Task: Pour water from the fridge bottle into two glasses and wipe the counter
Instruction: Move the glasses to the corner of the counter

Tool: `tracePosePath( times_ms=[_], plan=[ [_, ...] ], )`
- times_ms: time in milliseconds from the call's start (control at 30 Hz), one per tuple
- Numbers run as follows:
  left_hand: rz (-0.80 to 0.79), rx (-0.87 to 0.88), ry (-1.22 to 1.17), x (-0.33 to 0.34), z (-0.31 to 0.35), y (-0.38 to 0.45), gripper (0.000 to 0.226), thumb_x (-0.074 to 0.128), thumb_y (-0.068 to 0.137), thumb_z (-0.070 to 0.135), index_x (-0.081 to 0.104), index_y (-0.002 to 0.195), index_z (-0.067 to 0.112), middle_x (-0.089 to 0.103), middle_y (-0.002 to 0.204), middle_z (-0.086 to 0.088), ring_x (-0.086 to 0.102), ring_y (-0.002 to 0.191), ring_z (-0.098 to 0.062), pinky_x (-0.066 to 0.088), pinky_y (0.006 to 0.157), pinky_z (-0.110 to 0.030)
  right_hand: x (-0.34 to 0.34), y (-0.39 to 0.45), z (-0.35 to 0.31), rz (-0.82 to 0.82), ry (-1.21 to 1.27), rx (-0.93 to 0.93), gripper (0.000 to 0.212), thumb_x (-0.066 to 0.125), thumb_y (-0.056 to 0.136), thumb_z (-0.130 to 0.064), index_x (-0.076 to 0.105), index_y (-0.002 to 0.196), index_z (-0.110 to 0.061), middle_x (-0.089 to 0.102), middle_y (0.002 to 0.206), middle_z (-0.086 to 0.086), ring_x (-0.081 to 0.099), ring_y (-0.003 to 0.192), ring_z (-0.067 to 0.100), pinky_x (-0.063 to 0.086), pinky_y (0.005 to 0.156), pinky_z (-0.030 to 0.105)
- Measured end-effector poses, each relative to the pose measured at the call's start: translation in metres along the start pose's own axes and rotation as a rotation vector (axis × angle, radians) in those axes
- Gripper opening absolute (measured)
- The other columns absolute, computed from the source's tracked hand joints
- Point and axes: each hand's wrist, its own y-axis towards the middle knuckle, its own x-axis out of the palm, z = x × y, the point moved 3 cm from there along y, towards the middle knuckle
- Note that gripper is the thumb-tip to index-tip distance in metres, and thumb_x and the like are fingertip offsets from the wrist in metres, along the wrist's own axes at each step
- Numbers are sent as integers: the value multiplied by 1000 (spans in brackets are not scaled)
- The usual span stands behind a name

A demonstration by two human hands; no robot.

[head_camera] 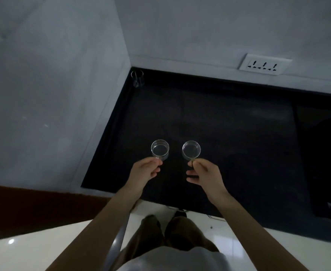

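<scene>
Two clear glasses stand upright side by side on the black counter. My left hand pinches the near rim of the left glass between thumb and fingertips. My right hand pinches the near rim of the right glass the same way. Whether the glasses hold water I cannot tell. No bottle and no cloth are in view.
A third clear glass stands in the far left corner of the counter against the grey walls. A white socket plate sits on the back wall. A dark sunken area lies at the right. White floor shows below.
</scene>
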Motion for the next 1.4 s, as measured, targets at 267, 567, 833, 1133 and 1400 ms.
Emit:
tracePosePath(
  times_ms=[267, 567, 833, 1133, 1400],
  plan=[
    [-53, 3, 78, -5, 27, 65, 15, 54, 96, 20, 69, 94, 19, 69, 106, -1, 63, 97, -14, 50, 92, -29, 34, 60, -16, 93, 28, 15, 17, 47, 101, -12, 64, 102, -10, 64, 106, 5, 67, 90, 18, 55, 60, 21],
    [-82, -64, 120, -17, 36, 97, 13, 54, 96, 21, 67, 95, 22, 67, 108, 1, 62, 101, -14, 50, 92, -29, 57, 82, -21, 171, 102, 79, 17, 46, 101, -11, 63, 98, -11, 63, 106, 5, 66, 86, 15, 55, 57, 19],
    [-83, -106, 105, -14, 32, 109, 16, 55, 95, 23, 69, 102, 18, 68, 107, 2, 63, 100, -14, 49, 85, -25, 63, 89, -17, 201, 98, 106, 16, 47, 101, -12, 63, 97, -13, 63, 107, 5, 66, 89, 16, 54, 58, 19],
    [-65, -152, 91, -10, 33, 121, 15, 57, 94, 21, 68, 103, 18, 67, 107, 3, 62, 99, -13, 49, 87, -27, 66, 99, -22, 221, 111, 136, 15, 48, 100, -12, 63, 101, -13, 63, 107, 4, 65, 87, 14, 53, 54, 17],
    [-37, -152, 61, 0, 47, 134, 18, 53, 96, 20, 65, 108, 14, 66, 109, 1, 64, 97, -14, 50, 82, -26, 69, 114, -35, 210, 133, 173, 15, 50, 100, -15, 64, 103, -12, 65, 106, 4, 67, 88, 16, 55, 58, 22]
  ],
)
